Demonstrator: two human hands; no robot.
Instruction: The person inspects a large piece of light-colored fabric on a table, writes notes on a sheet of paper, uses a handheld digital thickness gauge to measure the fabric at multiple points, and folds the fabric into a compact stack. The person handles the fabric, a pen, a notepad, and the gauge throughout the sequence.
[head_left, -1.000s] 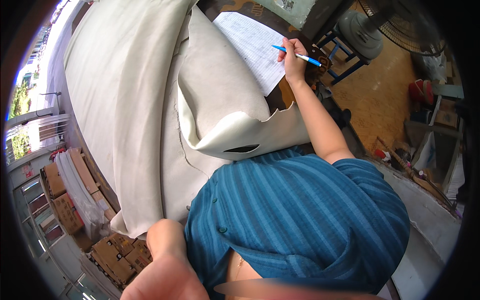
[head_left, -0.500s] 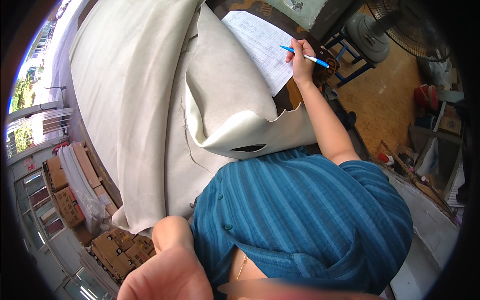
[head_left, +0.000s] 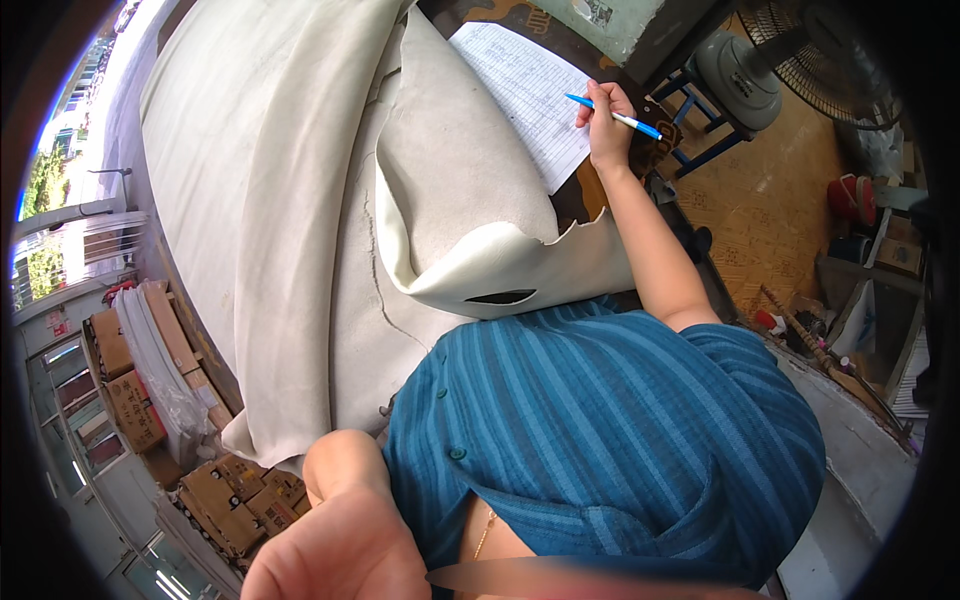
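A blue-and-white pen [head_left: 622, 120] is pinched in the fingers of my right hand [head_left: 608, 128]. That hand rests at the right edge of a white ruled sheet [head_left: 525, 95] covered in handwriting. My left hand [head_left: 340, 550] is raised at the lower edge, palm and wrist showing, its fingers cut off by the picture's rim. Between my body and the sheet lies a large pale beige hide [head_left: 460, 170], folded over, with a ragged edge and a slit near my shirt.
A grey fan [head_left: 742, 80] stands on a blue-legged stool at the upper right. Farther down on that side are a red bucket [head_left: 852, 198] and a cluttered shelf. Cardboard boxes [head_left: 135, 410] and plastic-wrapped goods fill the lower left, below a bright window.
The view has shifted very slightly. My right hand keeps the pen at the sheet's edge, and my left hand stays at the lower rim.
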